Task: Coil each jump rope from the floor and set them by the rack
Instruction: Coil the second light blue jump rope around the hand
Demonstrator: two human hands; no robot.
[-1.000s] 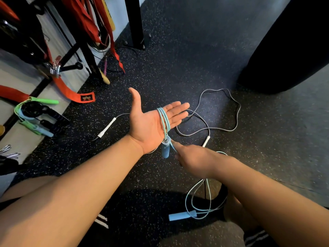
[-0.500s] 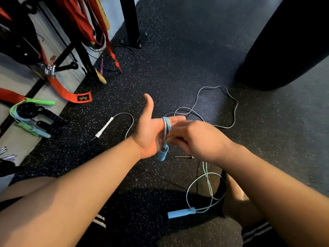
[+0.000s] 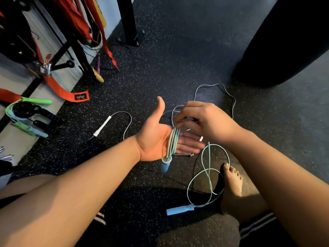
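Several loops of a light blue jump rope [image 3: 173, 142] are wound around the palm of my left hand [image 3: 156, 138], which is flat with thumb up. One blue handle [image 3: 165, 165] hangs below that palm. My right hand [image 3: 204, 120] pinches the same rope just above the left fingers. The rope's slack loops down to the floor, ending at the other blue handle [image 3: 179, 209]. A grey jump rope [image 3: 224, 93] with a white handle [image 3: 102, 126] lies spread on the floor behind my hands.
A black rack [image 3: 71, 45] with red straps [image 3: 58, 88] stands at the upper left. Coiled green and blue ropes [image 3: 26, 118] lie at its base. A large dark bag [image 3: 284, 41] fills the upper right. My bare foot [image 3: 233, 180] rests by the slack rope.
My right hand has carried the blue rope up and over the left fingers, adding another loop on the palm. The slack on the floor has shortened.
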